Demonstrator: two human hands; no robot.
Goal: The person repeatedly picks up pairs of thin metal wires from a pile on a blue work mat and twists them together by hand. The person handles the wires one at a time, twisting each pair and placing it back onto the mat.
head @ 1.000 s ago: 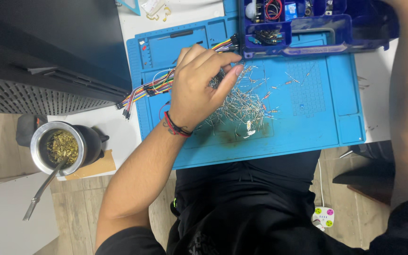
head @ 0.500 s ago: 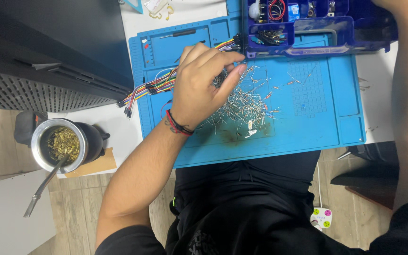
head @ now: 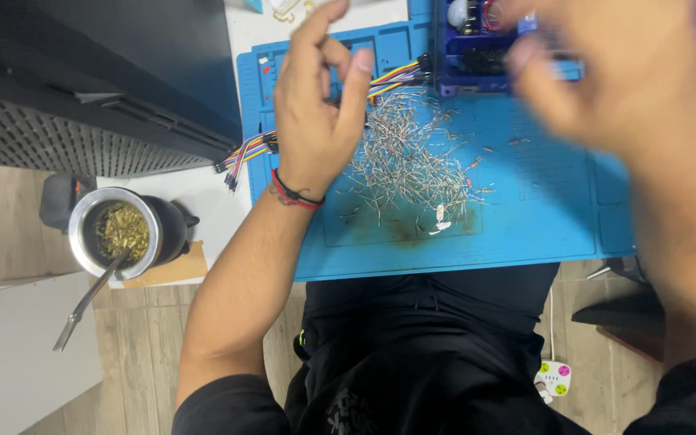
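Hovering over the blue mat [head: 525, 234], both hands are raised off the counter [head: 203, 193]. Left hand [head: 316, 113] sits above the mat's left part, fingers loosely curled, thumb and forefinger close together; can't tell whether anything is pinched between them. Right hand [head: 614, 72] is blurred, close to the camera, fingers spread apart, nothing visibly held. It covers much of the parts box [head: 477, 64].

Resistor pile [head: 404, 165] lies loose on the mat centre, between the two hands and just right of the left one, leads tangled. A few strays lie further right.

Parts box: dark blue, compartmented, at the mat's far edge. Visible compartments hold a white round part, a coil of red wire and dark small parts; the rest is hidden behind the right hand.

Jumper wires [head: 243, 153], a multicolour ribbon, run from the box across the mat's left edge onto the counter.

Metal cup [head: 114, 234] stands at the counter's near left corner, filled with green-yellow herb, with a metal straw [head: 82, 310] leaning out over the floor.
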